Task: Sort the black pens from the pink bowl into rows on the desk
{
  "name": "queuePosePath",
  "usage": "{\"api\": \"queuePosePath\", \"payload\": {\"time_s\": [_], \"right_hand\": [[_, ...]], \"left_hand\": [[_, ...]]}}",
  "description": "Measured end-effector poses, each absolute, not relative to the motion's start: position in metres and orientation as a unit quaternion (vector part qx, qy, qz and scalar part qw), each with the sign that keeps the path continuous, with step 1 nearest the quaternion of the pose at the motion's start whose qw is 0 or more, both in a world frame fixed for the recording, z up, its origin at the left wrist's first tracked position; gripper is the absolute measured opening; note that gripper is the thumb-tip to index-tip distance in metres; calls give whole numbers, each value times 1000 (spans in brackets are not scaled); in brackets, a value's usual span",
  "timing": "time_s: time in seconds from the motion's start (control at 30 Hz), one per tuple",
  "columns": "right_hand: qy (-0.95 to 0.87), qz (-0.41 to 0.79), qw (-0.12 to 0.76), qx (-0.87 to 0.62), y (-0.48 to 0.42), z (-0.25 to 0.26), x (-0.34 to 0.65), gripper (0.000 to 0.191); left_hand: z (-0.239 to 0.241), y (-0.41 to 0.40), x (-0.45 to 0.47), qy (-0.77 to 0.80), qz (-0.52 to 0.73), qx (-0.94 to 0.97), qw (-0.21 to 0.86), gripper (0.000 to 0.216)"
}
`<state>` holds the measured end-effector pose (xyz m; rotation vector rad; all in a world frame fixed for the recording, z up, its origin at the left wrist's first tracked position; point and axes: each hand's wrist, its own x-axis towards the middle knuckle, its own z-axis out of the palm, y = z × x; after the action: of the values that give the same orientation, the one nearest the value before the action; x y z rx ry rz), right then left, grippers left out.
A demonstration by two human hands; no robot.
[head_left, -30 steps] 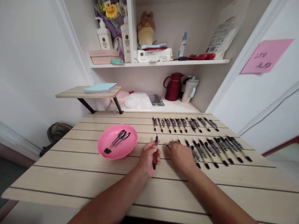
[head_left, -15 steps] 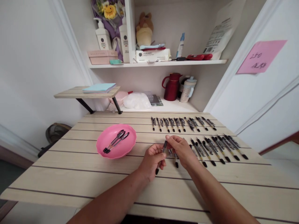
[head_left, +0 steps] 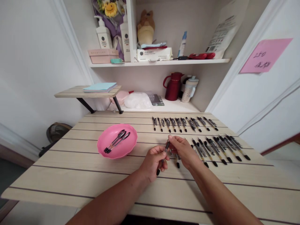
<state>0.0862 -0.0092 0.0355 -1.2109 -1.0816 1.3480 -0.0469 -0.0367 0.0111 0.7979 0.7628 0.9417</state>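
My left hand (head_left: 153, 161) is closed around the lower part of a black pen (head_left: 162, 159) held just above the table. My right hand (head_left: 184, 150) pinches that same pen at its upper end with thumb and fingertips. Another pen (head_left: 177, 161) lies on the table under my right hand. To the right run two rows of black pens: a near row (head_left: 217, 147) and a far row (head_left: 185, 123). A pink bowl (head_left: 106, 154) to the left holds three pens (head_left: 117, 140).
The slatted wooden table (head_left: 93, 175) reaches to the wall alcove. Behind it stand a red jug (head_left: 173, 87), a white cup (head_left: 189, 90), a plastic bag (head_left: 138, 101) and a small raised shelf (head_left: 87, 92) with a blue notebook. A pink note (head_left: 264, 56) hangs on the right.
My right hand left the near row and came over to pinch the top of the pen that my left hand holds. The pen tilted slightly to the right.
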Motion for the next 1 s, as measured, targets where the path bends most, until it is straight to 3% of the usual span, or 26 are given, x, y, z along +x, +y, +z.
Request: {"api": "queuePosePath", "payload": {"time_s": [0.6, 0.8, 1.0], "right_hand": [[-429, 591, 464, -502, -11, 41, 88, 30], [-396, 632, 506, -433, -11, 42, 84, 23], [-374, 642, 487, -459, -10, 40, 82, 29]], "left_hand": [[10, -36, -46, 340, 427, 363, 755, 25], [10, -34, -48, 329, 420, 361, 765, 25], [8, -33, -48, 327, 436, 355, 760, 23]]}}
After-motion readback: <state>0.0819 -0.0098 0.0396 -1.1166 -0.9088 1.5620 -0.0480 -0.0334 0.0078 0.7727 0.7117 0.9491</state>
